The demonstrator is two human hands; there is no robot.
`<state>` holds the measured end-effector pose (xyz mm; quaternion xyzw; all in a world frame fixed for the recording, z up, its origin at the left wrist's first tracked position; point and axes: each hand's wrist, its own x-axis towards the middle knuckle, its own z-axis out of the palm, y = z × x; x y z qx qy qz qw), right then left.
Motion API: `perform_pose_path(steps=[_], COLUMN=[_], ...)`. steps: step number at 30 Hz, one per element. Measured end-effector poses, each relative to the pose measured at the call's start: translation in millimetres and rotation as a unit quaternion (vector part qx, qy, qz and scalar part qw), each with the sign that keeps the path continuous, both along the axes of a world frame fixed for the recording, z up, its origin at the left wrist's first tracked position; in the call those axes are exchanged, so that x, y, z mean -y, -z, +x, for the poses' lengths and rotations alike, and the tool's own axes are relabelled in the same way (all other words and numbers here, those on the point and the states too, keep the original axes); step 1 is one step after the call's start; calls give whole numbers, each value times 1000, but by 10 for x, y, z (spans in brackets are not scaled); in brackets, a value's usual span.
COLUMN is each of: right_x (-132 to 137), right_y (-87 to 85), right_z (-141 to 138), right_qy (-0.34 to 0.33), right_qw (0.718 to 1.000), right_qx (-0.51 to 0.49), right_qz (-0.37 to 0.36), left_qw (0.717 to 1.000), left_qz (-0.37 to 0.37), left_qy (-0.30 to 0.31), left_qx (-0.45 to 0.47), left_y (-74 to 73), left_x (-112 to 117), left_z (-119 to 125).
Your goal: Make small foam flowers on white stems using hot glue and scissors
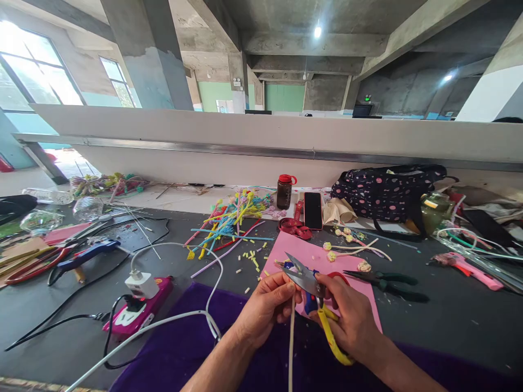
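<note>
My left hand (269,302) is closed in a pinch on a thin cream-coloured cord (291,343), which hangs straight down from the fingers. My right hand (351,313) grips a pair of scissors (304,279) with a yellow handle loop. Their metal blades stand slightly apart, right by my left fingertips; whether they touch the cord cannot be made out. Beneath both hands lies a pink sheet (294,247). Cream stems with small knobbly heads (332,255) rest on its far right part. Dark green-handled pliers (394,284) lie to the right of my right hand, partly over the sheet.
Colourful fuzzy stems (232,212) are piled beyond the sheet, with small cut bits (253,258) nearby. A bottle (285,191), a phone (312,210) and a patterned bag (388,193) stand or lie behind. At left are a magenta power strip (141,310), cables and a blue glue gun (87,255).
</note>
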<state>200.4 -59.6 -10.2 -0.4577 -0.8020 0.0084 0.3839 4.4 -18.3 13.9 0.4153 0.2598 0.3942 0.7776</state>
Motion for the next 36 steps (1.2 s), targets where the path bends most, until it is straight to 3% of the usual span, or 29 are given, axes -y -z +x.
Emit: perform_pose_path(steps=[36], right_x=[-9], right_y=[53], right_z=[43], right_qy=[6], right_qw=[999], right_qx=[40], right_qz=[-7], left_qw=[1000], left_qz=[-4], left_qy=[-11], left_qx=[-12], left_y=[-1], left_x=[-5], left_z=[13])
